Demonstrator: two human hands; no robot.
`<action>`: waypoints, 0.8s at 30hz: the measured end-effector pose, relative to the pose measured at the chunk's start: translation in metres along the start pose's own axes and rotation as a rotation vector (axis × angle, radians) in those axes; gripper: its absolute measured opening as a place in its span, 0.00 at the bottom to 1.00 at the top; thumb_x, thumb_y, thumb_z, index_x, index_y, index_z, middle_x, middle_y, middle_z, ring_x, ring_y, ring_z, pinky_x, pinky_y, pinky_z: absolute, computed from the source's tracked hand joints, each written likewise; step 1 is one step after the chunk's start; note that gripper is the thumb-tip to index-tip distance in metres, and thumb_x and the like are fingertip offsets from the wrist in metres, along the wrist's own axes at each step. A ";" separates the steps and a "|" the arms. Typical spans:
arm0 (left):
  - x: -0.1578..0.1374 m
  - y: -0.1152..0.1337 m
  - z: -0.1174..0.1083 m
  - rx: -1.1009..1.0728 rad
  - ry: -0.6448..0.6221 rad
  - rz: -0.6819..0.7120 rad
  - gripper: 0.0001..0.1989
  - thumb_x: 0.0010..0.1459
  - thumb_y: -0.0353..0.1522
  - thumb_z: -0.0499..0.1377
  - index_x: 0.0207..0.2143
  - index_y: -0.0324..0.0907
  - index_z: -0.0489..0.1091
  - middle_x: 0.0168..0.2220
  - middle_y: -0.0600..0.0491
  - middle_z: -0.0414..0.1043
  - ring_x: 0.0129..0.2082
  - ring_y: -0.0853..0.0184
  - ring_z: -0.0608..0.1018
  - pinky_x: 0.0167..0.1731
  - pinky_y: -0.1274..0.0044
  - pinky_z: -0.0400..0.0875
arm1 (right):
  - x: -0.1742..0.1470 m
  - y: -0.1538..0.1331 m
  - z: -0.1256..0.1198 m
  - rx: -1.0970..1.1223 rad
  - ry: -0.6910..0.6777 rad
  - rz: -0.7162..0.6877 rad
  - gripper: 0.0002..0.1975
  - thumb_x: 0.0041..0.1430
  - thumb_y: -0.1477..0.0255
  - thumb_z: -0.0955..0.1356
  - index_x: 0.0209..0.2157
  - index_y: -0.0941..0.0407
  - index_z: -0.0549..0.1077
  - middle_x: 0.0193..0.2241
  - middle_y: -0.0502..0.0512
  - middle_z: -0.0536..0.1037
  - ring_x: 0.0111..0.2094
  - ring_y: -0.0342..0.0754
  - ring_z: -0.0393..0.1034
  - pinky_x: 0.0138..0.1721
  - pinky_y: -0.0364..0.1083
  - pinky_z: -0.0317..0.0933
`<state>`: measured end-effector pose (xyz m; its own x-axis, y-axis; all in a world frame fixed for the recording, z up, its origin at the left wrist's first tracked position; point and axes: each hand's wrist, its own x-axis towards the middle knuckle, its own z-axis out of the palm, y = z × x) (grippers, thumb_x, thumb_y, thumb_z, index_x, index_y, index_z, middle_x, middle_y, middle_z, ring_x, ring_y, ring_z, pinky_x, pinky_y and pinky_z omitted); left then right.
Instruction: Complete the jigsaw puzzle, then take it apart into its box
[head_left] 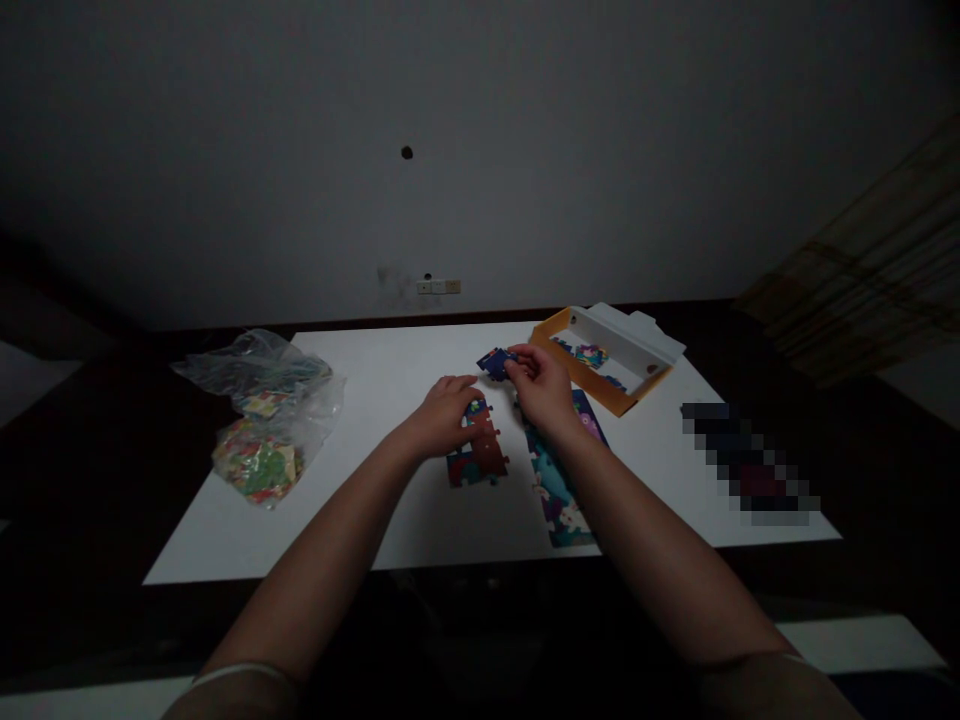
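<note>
My right hand (pixel 541 385) pinches a dark blue puzzle piece (pixel 495 364), raised a little over the white table. On the left, my left hand (pixel 442 415) lies over the edge of a small joined section of puzzle (pixel 487 452), its fingers apart and resting on the pieces. That section shows brown, red and blue and partly hides under the hand. Beneath my right forearm lies a larger joined puzzle section (pixel 555 490) in teal and purple, with a white figure near its lower end. My arm covers part of it.
An open yellow box (pixel 624 401) with a white inside holds loose puzzle pieces (pixel 591 355) at the back right. Clear plastic bags (pixel 262 450) with colourful contents lie at the left. A blurred-out dark object (pixel 750 465) is near the right edge of the white table (pixel 375 500).
</note>
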<state>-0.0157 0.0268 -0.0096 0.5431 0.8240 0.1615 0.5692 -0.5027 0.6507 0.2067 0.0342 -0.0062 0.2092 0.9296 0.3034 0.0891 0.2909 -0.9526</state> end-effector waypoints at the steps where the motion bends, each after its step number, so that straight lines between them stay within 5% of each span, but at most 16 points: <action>1: 0.000 0.001 0.000 -0.014 0.006 -0.002 0.20 0.54 0.36 0.77 0.49 0.45 0.81 0.68 0.37 0.75 0.70 0.36 0.70 0.73 0.46 0.61 | 0.000 0.000 0.001 0.003 -0.003 0.001 0.16 0.57 0.60 0.77 0.45 0.51 0.81 0.41 0.58 0.87 0.42 0.56 0.83 0.49 0.57 0.80; 11: 0.007 -0.002 0.005 -0.374 0.190 -0.122 0.09 0.60 0.35 0.71 0.43 0.45 0.80 0.39 0.51 0.82 0.39 0.59 0.82 0.45 0.67 0.77 | 0.000 -0.002 -0.001 0.072 -0.065 0.037 0.20 0.58 0.56 0.77 0.47 0.50 0.80 0.42 0.56 0.86 0.46 0.56 0.84 0.53 0.58 0.79; 17: 0.016 -0.008 0.007 -0.627 0.387 -0.221 0.14 0.54 0.36 0.74 0.40 0.45 0.77 0.36 0.54 0.81 0.36 0.63 0.82 0.40 0.73 0.78 | -0.004 -0.001 0.007 0.074 -0.149 0.054 0.15 0.56 0.60 0.77 0.44 0.50 0.80 0.41 0.55 0.86 0.46 0.55 0.83 0.55 0.57 0.78; 24: 0.017 -0.006 0.006 -0.949 0.370 -0.327 0.22 0.55 0.44 0.75 0.42 0.45 0.69 0.33 0.56 0.79 0.32 0.64 0.84 0.35 0.69 0.85 | -0.008 0.001 0.011 0.040 -0.189 0.069 0.14 0.58 0.62 0.75 0.45 0.50 0.80 0.38 0.54 0.86 0.42 0.55 0.82 0.50 0.56 0.78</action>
<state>-0.0059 0.0425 -0.0152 0.1396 0.9901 -0.0137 -0.1461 0.0343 0.9887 0.1942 0.0292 -0.0101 0.0267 0.9726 0.2311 0.0410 0.2299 -0.9723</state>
